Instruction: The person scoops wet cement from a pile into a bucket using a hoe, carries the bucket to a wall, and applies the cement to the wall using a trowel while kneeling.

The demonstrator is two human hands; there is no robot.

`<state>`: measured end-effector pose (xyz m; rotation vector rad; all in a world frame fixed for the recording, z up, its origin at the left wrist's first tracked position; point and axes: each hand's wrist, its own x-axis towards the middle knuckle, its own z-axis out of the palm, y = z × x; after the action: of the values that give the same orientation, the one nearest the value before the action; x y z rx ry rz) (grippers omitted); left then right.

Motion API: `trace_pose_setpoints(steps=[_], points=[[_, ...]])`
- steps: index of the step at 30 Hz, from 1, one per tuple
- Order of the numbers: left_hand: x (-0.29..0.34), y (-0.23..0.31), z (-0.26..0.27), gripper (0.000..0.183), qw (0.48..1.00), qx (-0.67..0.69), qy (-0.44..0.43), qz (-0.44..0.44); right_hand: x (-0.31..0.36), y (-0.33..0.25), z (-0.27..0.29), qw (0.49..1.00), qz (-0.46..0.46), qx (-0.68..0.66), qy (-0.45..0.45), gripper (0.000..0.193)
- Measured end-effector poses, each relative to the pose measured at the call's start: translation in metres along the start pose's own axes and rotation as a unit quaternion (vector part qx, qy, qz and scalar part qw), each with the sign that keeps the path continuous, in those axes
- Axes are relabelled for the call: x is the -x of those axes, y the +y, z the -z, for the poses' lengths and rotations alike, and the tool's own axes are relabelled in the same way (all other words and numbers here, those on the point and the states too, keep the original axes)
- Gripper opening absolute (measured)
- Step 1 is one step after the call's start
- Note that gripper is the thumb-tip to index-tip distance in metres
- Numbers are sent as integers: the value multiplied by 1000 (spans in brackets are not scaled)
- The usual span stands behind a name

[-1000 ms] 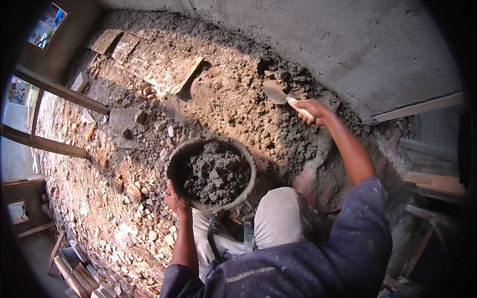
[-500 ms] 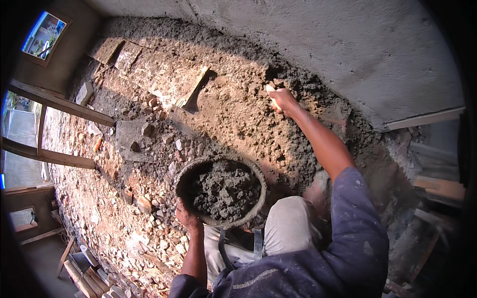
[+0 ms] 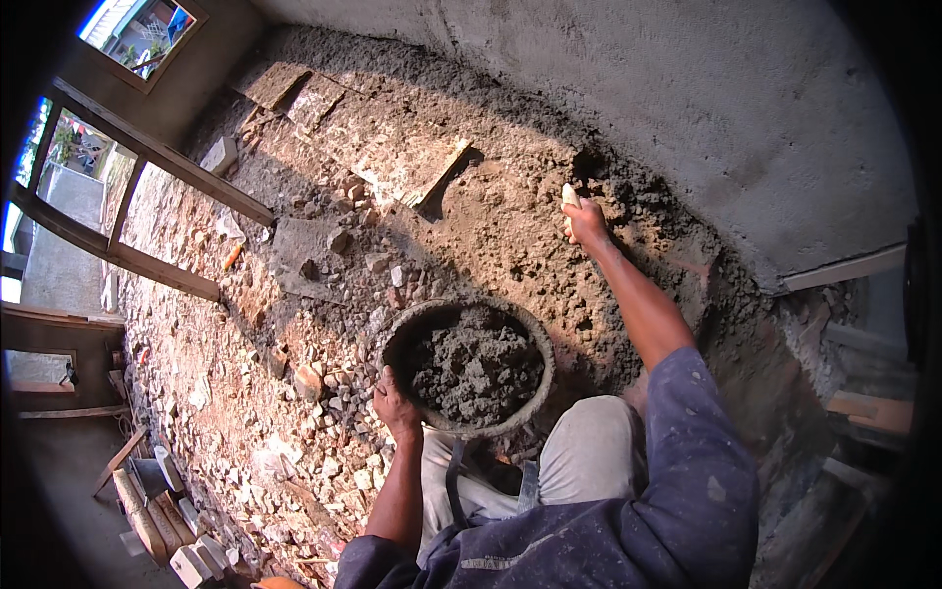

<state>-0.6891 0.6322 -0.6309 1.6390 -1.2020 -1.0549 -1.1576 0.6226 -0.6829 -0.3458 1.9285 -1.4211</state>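
My left hand (image 3: 394,404) grips the near-left rim of a round dark bucket (image 3: 546,385) at my knees. Grey wet mortar (image 3: 476,368) is heaped in lumps inside it. With my arm stretched out toward the wall, my right hand (image 3: 587,226) is closed round the pale handle of a trowel (image 3: 570,196). The blade is hard to make out against the dark mortar there. Rough, crumbly mortar (image 3: 530,236) covers the ground under and around that hand.
A grey plastered wall (image 3: 726,118) rises along the far right. Flat boards (image 3: 432,175) lie on the rough ground beyond. Broken stones (image 3: 309,383) are strewn on the left, near a wooden frame (image 3: 167,270). Several blocks (image 3: 196,560) are stacked at the lower left.
The view has shifted, so the scene sits further right. My right hand has drawn slightly nearer with the trowel, its handle now more upright. My left hand still holds the bucket's rim.
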Motion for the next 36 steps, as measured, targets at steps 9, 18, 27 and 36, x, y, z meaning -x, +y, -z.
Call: trace_pose_setpoints(steps=[9,18,27,36], points=[[1,-2,2,48,1000,-16,-7,9,36,-14,29,994,86,47,-45,40],[2,3,11,46,999,25,-25,37,200,-87,57,937,267,145,-171,49],[11,22,5,44,992,83,-56,76,263,-42,45,781,400,433,-207,51],[-1,-14,3,46,1000,4,-10,-13,194,-27,154,983,-142,82,-82,50]])
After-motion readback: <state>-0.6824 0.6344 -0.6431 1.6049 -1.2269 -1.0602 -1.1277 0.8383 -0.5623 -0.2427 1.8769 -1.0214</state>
